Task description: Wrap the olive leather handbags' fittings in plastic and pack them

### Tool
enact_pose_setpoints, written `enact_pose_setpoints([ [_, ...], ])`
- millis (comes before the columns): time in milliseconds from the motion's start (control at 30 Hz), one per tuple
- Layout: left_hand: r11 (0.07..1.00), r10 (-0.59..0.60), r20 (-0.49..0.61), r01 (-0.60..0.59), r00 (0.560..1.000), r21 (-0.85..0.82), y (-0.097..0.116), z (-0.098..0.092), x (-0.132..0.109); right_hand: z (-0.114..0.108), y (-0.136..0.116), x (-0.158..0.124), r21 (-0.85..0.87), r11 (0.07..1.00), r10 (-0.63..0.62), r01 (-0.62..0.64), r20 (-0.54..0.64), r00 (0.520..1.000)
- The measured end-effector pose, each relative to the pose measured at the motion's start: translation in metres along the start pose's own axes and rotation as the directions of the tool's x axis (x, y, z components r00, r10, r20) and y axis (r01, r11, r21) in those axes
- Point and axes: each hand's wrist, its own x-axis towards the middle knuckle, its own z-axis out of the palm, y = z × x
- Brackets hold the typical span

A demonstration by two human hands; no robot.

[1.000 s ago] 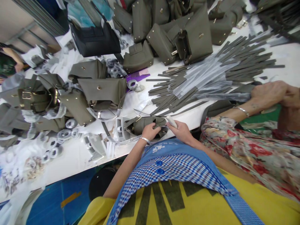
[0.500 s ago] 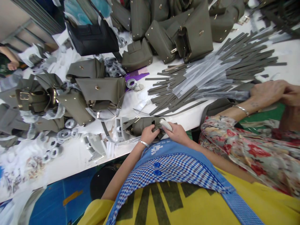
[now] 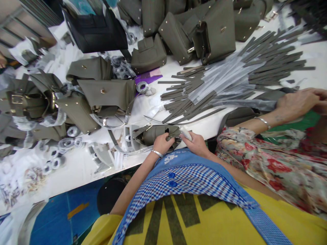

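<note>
An olive-grey handbag lies on its side at the table's near edge, close to my apron. My left hand is closed on the bag's right end, thumb and fingers pinching its edge. In my right hand, just right of the bag's end, is a pale, rounded, stick-like object. The fingers are wrapped round it, and its exact kind is unclear. Part of the bag's end is hidden behind my hands. A strap and buckle show at its left end.
Many olive handbags and a black bag crowd the table's left and back. A fan of dark strips in clear plastic lies right of centre. A co-worker's hands are at the right. Wrapped rolls lie at left.
The view has shifted slightly, moving the bags on the left further left. The pale object in my right hand has moved a little right. My left hand keeps hold of the handbag.
</note>
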Motion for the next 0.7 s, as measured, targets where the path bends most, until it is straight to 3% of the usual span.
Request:
enact_pose_setpoints([
  [233,0.998,0.022,-0.005,-0.021,1.000,0.059,0.000,-0.001,0.001,0.003,0.000,0.002,-0.093,0.994,-0.056,0.061,0.052,0.997],
  [533,0.996,0.085,0.000,-0.085,0.996,0.021,-0.003,0.000,0.000,0.008,-0.008,0.002,-0.456,0.877,-0.070,0.150,0.188,0.980],
  [700,0.999,0.046,0.003,-0.046,0.999,0.018,-0.005,0.004,0.000,0.015,-0.007,0.006,-0.235,0.971,-0.006,0.038,0.135,0.991],
])
